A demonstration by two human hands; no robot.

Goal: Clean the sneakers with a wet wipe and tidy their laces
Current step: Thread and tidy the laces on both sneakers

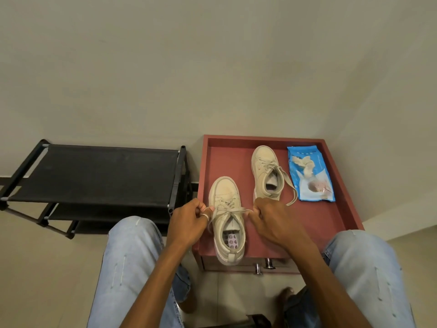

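Note:
Two beige sneakers sit on a red low table (pixel 331 216). The near sneaker (pixel 224 192) lies at the table's front left, toe away from me. My left hand (pixel 189 221) pinches one end of its lace (pixel 230 213) on the left side, and my right hand (pixel 272 218) pinches the other end on the right, the lace stretched across the tongue. The far sneaker (pixel 264 166) stands further back with its lace (pixel 292 188) trailing loose to the right. A blue wet wipe pack (pixel 319 166) lies at the table's right, a crumpled used wipe (pixel 306 165) on top.
A black fabric shoe rack (pixel 99 171) stands left of the table against the wall. The table has a drawer with metal handles (pixel 262 266) at its front. My knees in light jeans flank the table, and my feet rest on the tiled floor below.

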